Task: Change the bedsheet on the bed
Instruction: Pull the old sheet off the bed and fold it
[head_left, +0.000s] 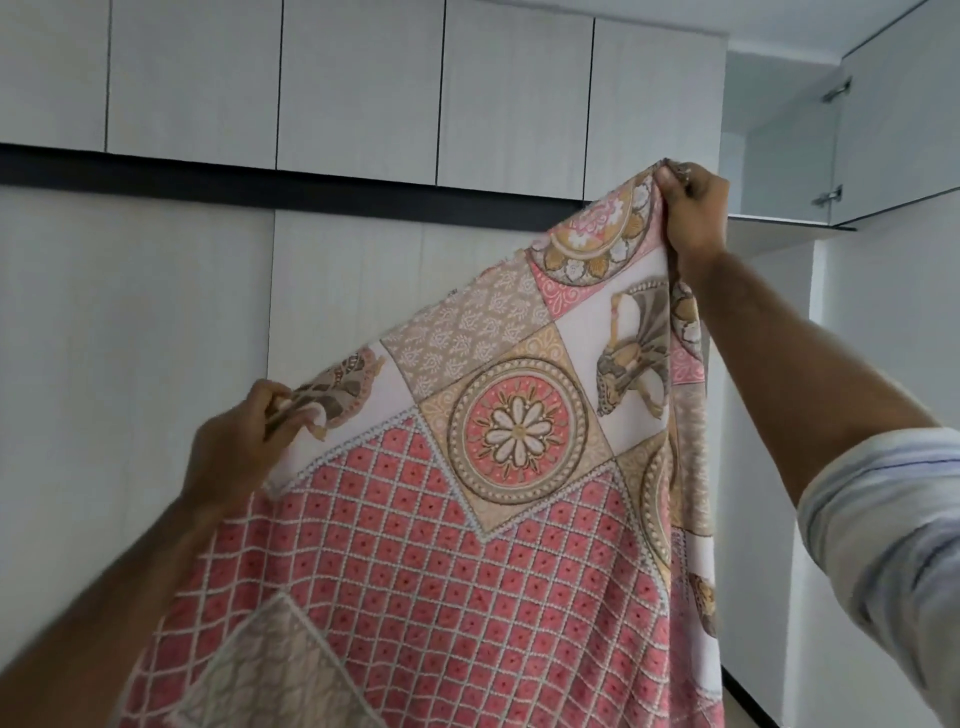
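Up goes the patterned bedsheet (467, 519), held aloft before the wardrobe (208, 312). The right hand (693, 208) pinches its top corner, the left hand (236, 441) grips the edge lower down. No bed in view, so spreading seems not yet begun.

No bed, table or floor shows; only pale wardrobe doors (208, 338) behind.
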